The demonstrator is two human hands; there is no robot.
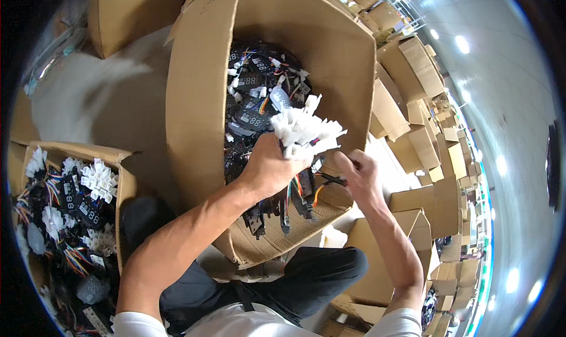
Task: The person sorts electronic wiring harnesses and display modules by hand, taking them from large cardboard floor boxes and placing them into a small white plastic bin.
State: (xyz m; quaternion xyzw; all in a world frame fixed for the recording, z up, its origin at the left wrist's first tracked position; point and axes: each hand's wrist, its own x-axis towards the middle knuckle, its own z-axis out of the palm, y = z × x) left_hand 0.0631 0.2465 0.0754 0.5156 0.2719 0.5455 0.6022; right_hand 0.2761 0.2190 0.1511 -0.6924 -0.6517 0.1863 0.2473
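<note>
My left hand [268, 167] is closed round a thick bunch of wires with white plug connectors [306, 127] fanning out above the fist. Below it, coloured wires and dark circuit boards [274, 210] dangle over the front of a large open cardboard box [200, 95]. To its right, my right hand [358, 175] has curled fingers, slightly blurred, at the end of a dark wired piece [332, 178] with an orange wire. Inside the box lie many black display boards [253, 119] with short wires and white plugs.
At the left stands a second cardboard box [122, 207] full of bundled boards [88, 210] and white connectors. Another carton [135, 18] is at the back left. Stacked open cartons [413, 71] line the right side. My knees [330, 266] are close to the large box's front.
</note>
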